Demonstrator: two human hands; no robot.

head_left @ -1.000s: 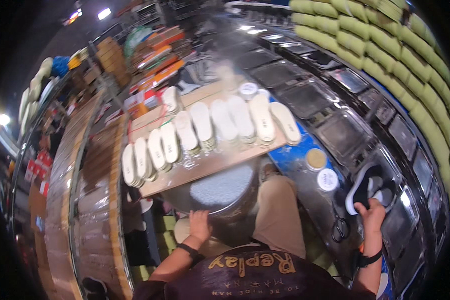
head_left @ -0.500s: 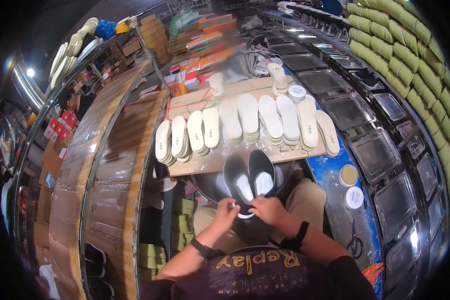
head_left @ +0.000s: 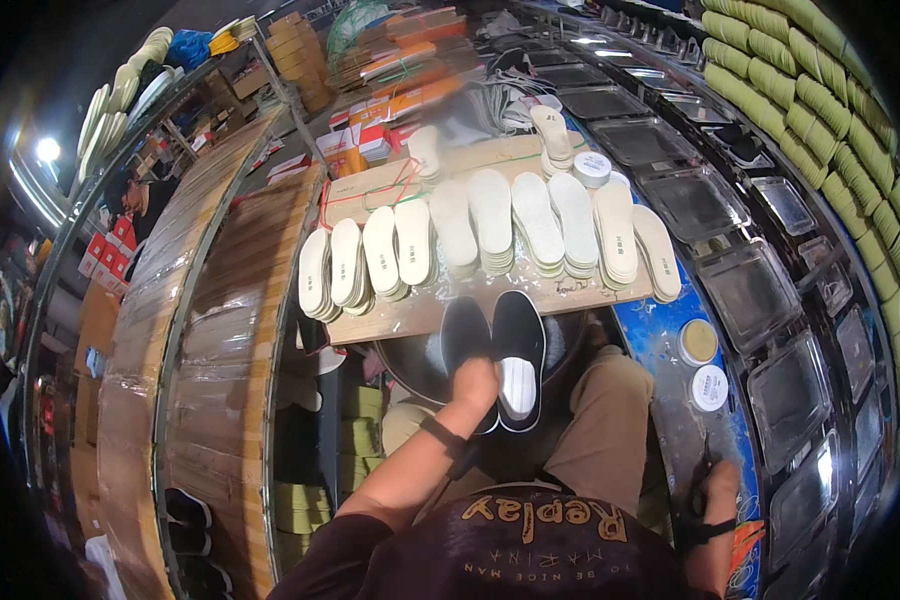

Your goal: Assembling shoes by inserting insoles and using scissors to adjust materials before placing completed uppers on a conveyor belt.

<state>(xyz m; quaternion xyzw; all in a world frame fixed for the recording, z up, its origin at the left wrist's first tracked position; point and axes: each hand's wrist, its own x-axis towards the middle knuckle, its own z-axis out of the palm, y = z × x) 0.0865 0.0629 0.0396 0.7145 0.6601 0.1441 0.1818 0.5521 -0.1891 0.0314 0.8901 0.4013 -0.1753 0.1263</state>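
In the head view the left hand (head_left: 475, 385) rests on a pair of black slip-on shoes (head_left: 500, 350) lying side by side over a round metal basin (head_left: 410, 365) just below the wooden desk (head_left: 390, 320), its grip closed on the left shoe's heel. Rows of stacked white insoles (head_left: 490, 230) cover the desk above the shoes. The right hand (head_left: 715, 490) hangs low at the right, near two round tins (head_left: 703, 365) on a blue surface (head_left: 660, 340), grip closed around a thin dark tool (head_left: 703, 470).

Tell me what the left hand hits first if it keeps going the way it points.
The left hand already rests on the pair of black shoes. Straight on, it would likely meet the wooden board's edge, then the stacked white insoles; depth is unclear.
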